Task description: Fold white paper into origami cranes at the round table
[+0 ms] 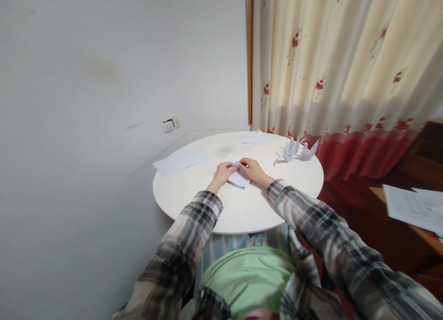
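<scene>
A small folded piece of white paper (239, 181) lies on the round white table (187, 195), its layered end pointing toward me. My left hand (224, 173) pinches the far left part of it between thumb and fingers. On the opposite side, my right hand (252, 169) has its fingers closed on the far right part, close to the left fingertips. The fingers cover part of the fold, so its exact shape there is hidden.
Folded paper cranes (290, 150) stand at the table's right edge. Paper pieces (256, 137) lie at the back, and flat white sheets (182, 160) at the left. A wall with a socket (168, 126) borders the left; a curtain (325, 80) hangs behind. Written sheets (411, 207) lie at right.
</scene>
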A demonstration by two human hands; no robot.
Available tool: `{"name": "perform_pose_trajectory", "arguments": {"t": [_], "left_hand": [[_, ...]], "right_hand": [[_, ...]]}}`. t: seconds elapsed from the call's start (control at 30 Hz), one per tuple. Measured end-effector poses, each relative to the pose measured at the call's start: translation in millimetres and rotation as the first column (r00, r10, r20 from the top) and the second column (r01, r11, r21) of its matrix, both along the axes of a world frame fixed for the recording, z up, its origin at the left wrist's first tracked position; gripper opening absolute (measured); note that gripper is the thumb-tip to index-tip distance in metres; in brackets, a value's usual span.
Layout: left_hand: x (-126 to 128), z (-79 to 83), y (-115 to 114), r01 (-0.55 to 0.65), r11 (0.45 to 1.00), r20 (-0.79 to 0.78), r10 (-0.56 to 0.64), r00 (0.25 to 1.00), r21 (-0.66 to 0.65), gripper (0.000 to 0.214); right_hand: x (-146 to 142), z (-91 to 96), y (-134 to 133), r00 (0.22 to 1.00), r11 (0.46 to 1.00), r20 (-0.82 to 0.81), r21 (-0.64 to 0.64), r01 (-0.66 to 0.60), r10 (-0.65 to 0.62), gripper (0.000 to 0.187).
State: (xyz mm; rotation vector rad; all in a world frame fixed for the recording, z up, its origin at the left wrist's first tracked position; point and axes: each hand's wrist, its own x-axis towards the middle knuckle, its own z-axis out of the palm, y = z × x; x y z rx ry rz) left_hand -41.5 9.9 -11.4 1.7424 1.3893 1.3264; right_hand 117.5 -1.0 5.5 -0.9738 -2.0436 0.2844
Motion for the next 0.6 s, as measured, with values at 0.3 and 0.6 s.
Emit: {"name": "perform_pose_trajectory", "arguments": {"t": [0.3,0.6], "left_hand": [[-0.3,5.3,-4.5,-0.109,0.993,-0.017,0.110,0.994,0.046,0.022],[-2.7,8.2,-6.9,-0.194,0.980,-0.034,0.196,0.980,0.054,0.020]], "right_hand": [[1.0,-2.7,3.2,1.000,1.000,0.024,-0.003,0.002,-0.002,0.014],[1.8,-4.3,4.4,1.000,1.000,0.008,0.012,0.011,-0.011,0.015]]}}
